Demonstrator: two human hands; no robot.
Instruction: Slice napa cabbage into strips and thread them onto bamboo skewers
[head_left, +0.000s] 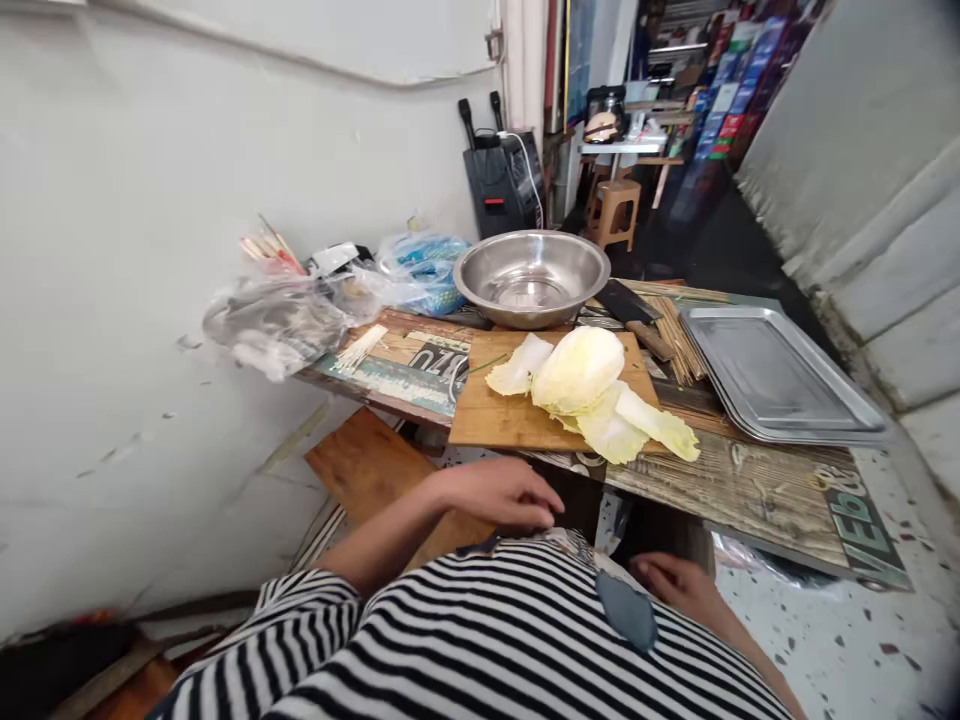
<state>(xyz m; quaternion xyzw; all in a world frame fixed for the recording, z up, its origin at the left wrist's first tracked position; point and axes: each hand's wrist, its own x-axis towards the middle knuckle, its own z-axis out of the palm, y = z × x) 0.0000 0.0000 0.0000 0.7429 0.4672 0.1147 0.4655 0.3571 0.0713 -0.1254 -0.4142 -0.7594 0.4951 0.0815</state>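
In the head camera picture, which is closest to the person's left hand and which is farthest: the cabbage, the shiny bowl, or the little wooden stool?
From the left hand, at the striped shirt:
1. Cabbage, on the wooden cutting board just ahead and a bit right.
2. Shiny bowl, behind the board on the table.
3. Wooden stool, on the floor well past the table's far end.

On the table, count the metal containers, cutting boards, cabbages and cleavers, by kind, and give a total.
Metal bowl: 1
Metal tray: 1
Wooden cutting board: 1
Cabbage: 1
Cleaver: 1
Total: 5
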